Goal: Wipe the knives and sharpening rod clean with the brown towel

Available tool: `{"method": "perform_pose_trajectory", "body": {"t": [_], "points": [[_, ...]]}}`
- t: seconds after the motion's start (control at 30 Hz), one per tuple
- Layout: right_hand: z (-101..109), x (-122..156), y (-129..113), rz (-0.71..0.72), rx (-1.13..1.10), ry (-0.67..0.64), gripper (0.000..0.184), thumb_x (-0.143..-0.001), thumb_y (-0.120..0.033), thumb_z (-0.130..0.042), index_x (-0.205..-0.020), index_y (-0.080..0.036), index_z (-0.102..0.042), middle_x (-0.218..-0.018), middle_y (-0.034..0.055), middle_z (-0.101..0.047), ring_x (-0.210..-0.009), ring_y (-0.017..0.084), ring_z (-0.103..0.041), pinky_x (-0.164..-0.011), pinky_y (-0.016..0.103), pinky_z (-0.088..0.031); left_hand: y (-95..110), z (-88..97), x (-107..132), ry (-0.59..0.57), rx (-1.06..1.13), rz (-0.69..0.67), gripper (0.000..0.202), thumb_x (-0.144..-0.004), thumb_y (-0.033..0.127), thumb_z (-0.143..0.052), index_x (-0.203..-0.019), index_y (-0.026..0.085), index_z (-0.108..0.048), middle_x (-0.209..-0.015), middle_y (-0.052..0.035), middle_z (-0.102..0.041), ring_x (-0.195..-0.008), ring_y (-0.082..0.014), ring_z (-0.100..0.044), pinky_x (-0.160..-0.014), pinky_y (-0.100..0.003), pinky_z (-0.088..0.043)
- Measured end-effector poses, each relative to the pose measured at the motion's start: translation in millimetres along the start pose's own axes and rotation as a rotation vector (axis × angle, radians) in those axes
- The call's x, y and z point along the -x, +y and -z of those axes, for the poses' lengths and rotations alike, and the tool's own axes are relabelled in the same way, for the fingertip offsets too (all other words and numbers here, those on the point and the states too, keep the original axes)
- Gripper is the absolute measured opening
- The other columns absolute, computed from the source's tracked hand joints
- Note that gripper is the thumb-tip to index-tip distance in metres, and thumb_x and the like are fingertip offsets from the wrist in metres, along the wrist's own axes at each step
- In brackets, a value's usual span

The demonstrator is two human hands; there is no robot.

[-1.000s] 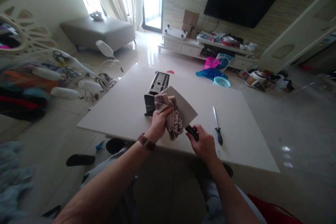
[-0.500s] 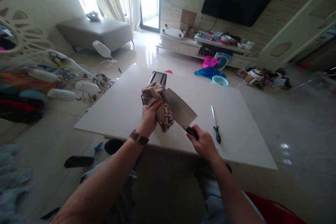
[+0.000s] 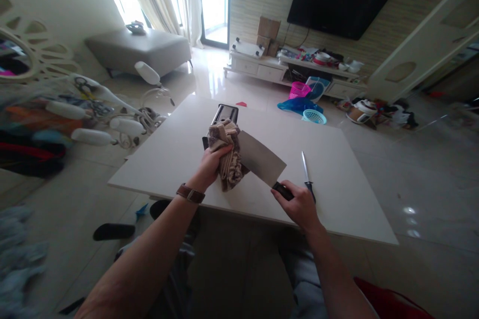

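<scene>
My left hand [image 3: 210, 164] is closed around a bunched brown and beige cloth [image 3: 229, 159]. The cloth lies against the left end of a cleaver's broad grey blade [image 3: 261, 157]. In my right hand [image 3: 299, 203] is the cleaver's black handle [image 3: 283, 191], and the blade slants up and left above the table. Just beyond the cloth stands a black and silver knife block or holder [image 3: 225, 113], partly covered by the cloth. A sharpening steel [image 3: 305, 165] lies to the right, its dark handle partly behind my right hand.
Under everything is a white table [image 3: 348, 194]. Past its far edge are a teal basket [image 3: 314, 116], a blue plastic bag [image 3: 295, 105] and a pink basket [image 3: 299, 90] on the floor. A white lamp with several arms [image 3: 123, 126] stands beyond the left edge.
My right hand and the cleaver have shifted a little right and down, the hand now overlapping the sharpening steel's handle. The cloth has turned slightly in my left hand.
</scene>
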State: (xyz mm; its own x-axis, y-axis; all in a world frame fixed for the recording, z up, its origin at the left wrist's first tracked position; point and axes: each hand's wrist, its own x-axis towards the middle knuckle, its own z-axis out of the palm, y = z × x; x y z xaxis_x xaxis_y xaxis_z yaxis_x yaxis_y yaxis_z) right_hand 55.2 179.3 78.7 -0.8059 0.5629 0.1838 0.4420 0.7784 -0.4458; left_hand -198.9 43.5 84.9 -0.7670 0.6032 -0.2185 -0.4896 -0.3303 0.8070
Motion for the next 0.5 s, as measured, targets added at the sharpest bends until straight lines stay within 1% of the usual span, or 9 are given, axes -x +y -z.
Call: {"method": "perform_pose_trajectory", "body": {"t": [0.1, 0.17, 0.27, 0.37, 0.5], "points": [[5, 0, 10, 0.068, 0.087, -0.002, 0.035, -0.094, -0.057, -0.06, -0.095, -0.024, -0.071, -0.077, 0.0062, -0.073, -0.071, 0.024, -0.07, -0.063, 0.029, -0.041, 6, 4.4, 3, -0.067, -0.105, 0.114, 0.046, -0.061, 0.023, -0.091, -0.103, 0.013, -0.076, -0.098, -0.01, -0.079, -0.082, -0.0223, -0.075, -0.08, -0.034, -0.062], [8, 0, 15, 0.102, 0.114, -0.02, 0.034, -0.094, -0.056, -0.061, -0.096, -0.024, -0.071, -0.077, 0.0064, -0.074, -0.071, 0.024, -0.07, -0.063, 0.029, -0.041, 7, 6.9, 5, -0.093, -0.164, 0.149, 0.043, -0.061, 0.022, -0.091, -0.1, 0.012, -0.077, -0.098, -0.0106, -0.079, -0.081, -0.0219, -0.075, -0.081, -0.034, -0.061], [13, 0, 17, 0.118, 0.115, -0.031, 0.033, -0.094, -0.055, -0.061, -0.096, -0.024, -0.072, -0.077, 0.0061, -0.074, -0.07, 0.024, -0.07, -0.063, 0.029, -0.041, 8, 7.9, 8, -0.085, -0.194, 0.125, 0.04, -0.06, 0.023, -0.092, -0.096, 0.013, -0.078, -0.096, -0.0097, -0.08, -0.08, -0.0214, -0.075, -0.081, -0.033, -0.061], [15, -1, 17, 0.118, 0.101, -0.03, 0.034, -0.094, -0.057, -0.061, -0.096, -0.024, -0.072, -0.076, 0.0055, -0.074, -0.069, 0.023, -0.071, -0.063, 0.029, -0.041, 8, 5.8, 11, -0.069, -0.187, 0.079, 0.041, -0.059, 0.024, -0.092, -0.097, 0.014, -0.079, -0.094, -0.0085, -0.08, -0.08, -0.0219, -0.075, -0.081, -0.034, -0.061], [17, -1, 19, 0.12, 0.089, -0.024, 0.035, -0.094, -0.057, -0.062, -0.095, -0.024, -0.072, -0.075, 0.0052, -0.074, -0.068, 0.022, -0.07, -0.063, 0.028, -0.041, 12, 3.4, 11, -0.039, -0.186, 0.06, 0.041, -0.059, 0.024, -0.09, -0.096, 0.013, -0.078, -0.092, -0.0084, -0.08, -0.077, -0.0218, -0.074, -0.08, -0.035, -0.061]]}}
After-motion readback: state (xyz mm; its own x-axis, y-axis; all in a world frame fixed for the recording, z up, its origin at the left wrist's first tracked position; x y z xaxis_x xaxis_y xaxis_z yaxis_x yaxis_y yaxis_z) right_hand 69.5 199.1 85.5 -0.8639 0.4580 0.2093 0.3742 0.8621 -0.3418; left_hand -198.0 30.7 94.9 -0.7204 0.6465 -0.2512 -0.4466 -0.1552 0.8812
